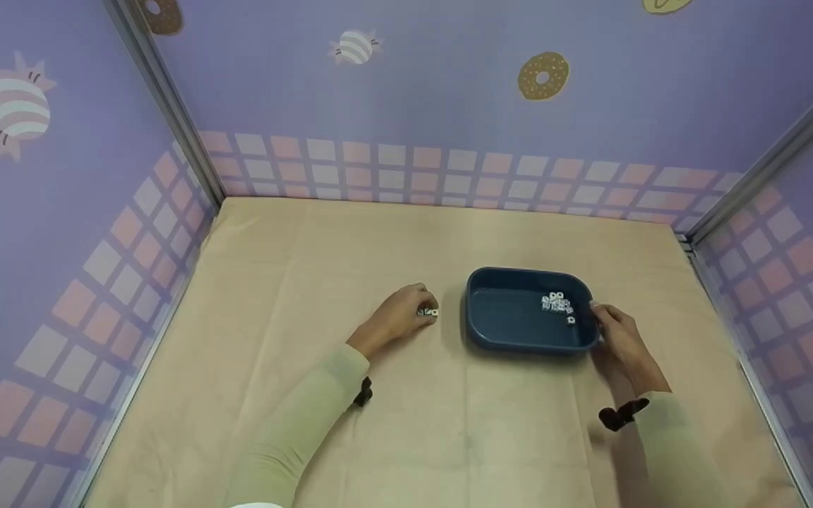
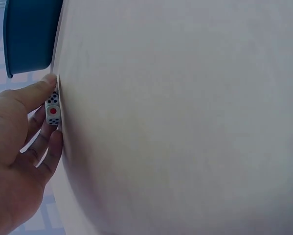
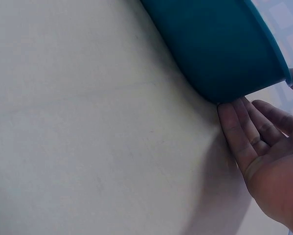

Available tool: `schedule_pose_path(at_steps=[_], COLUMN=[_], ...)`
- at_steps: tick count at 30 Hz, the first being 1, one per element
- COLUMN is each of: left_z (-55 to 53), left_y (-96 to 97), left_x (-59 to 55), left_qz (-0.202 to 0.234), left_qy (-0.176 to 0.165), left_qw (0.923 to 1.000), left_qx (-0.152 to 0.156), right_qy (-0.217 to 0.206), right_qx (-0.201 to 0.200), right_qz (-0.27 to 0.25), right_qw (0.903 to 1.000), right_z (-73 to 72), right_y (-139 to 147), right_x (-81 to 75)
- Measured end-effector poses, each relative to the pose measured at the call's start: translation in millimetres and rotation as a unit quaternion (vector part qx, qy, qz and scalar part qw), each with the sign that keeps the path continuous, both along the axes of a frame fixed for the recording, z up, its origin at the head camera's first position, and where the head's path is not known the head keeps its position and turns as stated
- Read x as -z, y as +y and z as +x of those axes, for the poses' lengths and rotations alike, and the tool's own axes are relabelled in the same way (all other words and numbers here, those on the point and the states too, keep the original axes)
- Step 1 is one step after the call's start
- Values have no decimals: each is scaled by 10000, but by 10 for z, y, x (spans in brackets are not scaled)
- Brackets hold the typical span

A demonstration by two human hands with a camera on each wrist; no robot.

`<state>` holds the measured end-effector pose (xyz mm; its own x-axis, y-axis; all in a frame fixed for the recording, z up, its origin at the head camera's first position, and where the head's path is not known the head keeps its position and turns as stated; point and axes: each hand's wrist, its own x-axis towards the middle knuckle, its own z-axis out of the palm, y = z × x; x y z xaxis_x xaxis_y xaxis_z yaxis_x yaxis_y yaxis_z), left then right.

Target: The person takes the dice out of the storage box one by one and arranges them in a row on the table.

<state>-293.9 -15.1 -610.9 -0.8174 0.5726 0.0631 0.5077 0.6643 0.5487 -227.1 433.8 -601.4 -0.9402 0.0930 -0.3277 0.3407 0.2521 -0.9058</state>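
My left hand [image 1: 398, 315] is low at the cloth, left of a dark blue basin [image 1: 512, 346]. Between its thumb and curled fingers it holds a short row of white dice [image 1: 429, 312]. In the left wrist view one die [image 2: 53, 112] shows a red dot, with a black-dotted one beside it; the fingers hide part of the row. At the basin's right end, my right hand [image 1: 627, 346] grips the wall, thumb at the rim and fingertips [image 3: 229, 113] low against the underside. Several white dice [image 1: 556, 302] lie bunched toward the right inside the basin.
A beige cloth [image 1: 406, 430] with creases covers the table. Purple walls with a pink and white check border [image 1: 428, 169] enclose the back and both sides. Metal posts [image 1: 173, 106] stand at the rear corners.
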Motion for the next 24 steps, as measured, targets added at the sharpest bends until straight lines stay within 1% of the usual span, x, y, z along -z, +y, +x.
schedule_pose_path(at_steps=[3, 6, 9, 13, 17, 24], left_z=[-3, -4, -4, 12, 20, 6], left_y=[14, 8, -19, -80, -117, -110], left_x=[-3, -8, -13, -23, -37, -31], left_qz=[-5, 5, 8, -28, 39, 145], left_qy=[57, -3, -46, -70, -156, -193], left_qw=[10000, 10000, 10000, 10000, 9999, 9997], left_qx=[38, 61, 82, 32, -9, 46], right_qy=[24, 82, 100, 55, 68, 106], right_qx=[25, 51, 47, 9, -9, -79], right_qz=[6, 7, -10, -70, 6, 130], right_qw=[10000, 10000, 9999, 10000, 10000, 9998], right_z=[-5, -10, -12, -4, 2, 8], right_y=[6, 6, 8, 9, 22, 13], right_x=[5, 18, 29, 32, 30, 13])
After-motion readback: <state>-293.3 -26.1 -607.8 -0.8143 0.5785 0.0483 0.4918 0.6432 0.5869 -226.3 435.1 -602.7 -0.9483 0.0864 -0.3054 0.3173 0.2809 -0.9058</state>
